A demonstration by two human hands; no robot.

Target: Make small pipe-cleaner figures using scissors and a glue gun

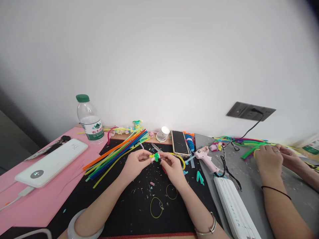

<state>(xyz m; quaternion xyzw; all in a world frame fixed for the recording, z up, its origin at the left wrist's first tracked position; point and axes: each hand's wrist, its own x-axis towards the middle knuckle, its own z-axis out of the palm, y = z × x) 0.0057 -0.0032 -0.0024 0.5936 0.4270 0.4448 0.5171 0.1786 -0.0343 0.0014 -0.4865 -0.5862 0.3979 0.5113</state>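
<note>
Narrow pinch grips are applied by the left hand and the right hand, and a small green-and-yellow piece is held between their fingertips. The piece is positioned over the black mat, between the two hands. Two elastic bands are laid out on the mat, nearer the wearer. Beyond the hands, a small white cup is stood upright near the wall, open end up; its contents cannot be determined. A phone is placed just to the right of the cup. To the left, a bundle of coloured pipe cleaners is laid diagonally. Farther left, a transparent bottle is stood upright, closed by a green cap; clear liquid appears to be contained in it, partly obscured by the label. A white power bank is rested on pink sheeting. At right, a pink glue gun is located near a white elongated unit. Green strips are located beside a co-worker's hands.
</note>
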